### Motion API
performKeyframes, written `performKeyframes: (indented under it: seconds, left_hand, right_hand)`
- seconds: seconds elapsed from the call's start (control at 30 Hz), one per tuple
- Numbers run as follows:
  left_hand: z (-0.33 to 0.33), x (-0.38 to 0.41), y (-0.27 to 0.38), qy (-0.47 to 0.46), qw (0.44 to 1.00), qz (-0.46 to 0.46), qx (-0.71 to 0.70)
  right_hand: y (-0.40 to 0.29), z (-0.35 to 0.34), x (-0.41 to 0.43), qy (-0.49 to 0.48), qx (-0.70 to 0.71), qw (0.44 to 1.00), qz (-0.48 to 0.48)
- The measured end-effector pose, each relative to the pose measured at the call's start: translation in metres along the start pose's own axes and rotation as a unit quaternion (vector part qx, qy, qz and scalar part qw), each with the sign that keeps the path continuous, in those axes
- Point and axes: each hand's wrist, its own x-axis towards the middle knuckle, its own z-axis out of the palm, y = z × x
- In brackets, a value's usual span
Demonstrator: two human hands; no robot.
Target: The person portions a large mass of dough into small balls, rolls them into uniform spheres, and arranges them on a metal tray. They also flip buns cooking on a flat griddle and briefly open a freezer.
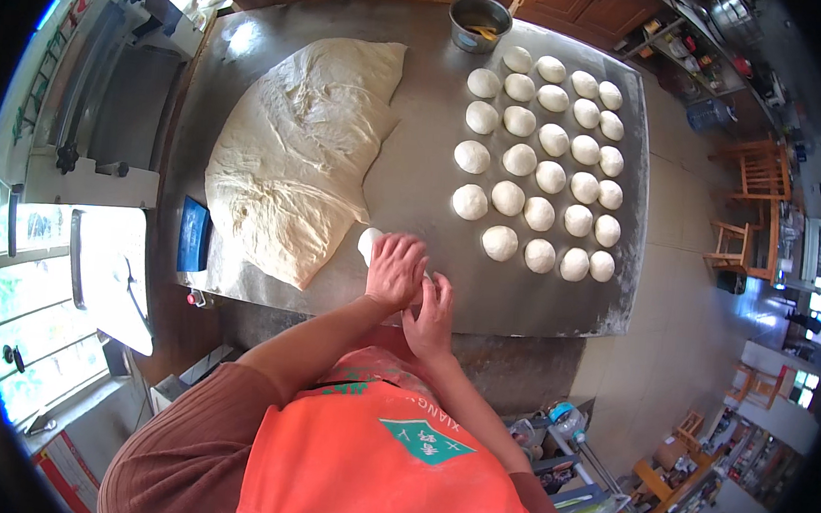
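A small white piece of dough (367,245) sticks out past the far side of my left hand (397,270), which lies over it on the metal tabletop. Close against it, at the table's near edge, is my right hand (429,322), fingers curled. A bit of pale dough seems to show between the hands, but most of what lies under them is hidden. To the left spreads a large, slack mass of dough (300,151), its pointed edge close to the small piece. On the right, round dough balls (500,243) sit in rough rows.
A metal pot (477,31) with something yellow inside stands at the table's far edge. A blue scraper-like object (193,235) lies at the left edge. Beyond that side is a machine with rollers (120,98). Wooden chairs (752,207) stand on the floor to the right.
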Motion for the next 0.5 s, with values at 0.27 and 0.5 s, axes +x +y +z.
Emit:
performKeyframes:
  seconds: [0.27,0.5]
  left_hand:
    - [0.056,0.088,-0.017,-0.022,0.999,-0.023,-0.001]
    - [0.017,0.114,-0.092,-0.085,0.960,-0.199,-0.177]
  right_hand:
    - [0.058,0.024,0.083,0.011,0.037,0.962,0.270]
    - [0.008,0.051,0.016,-0.169,0.392,0.742,0.516]
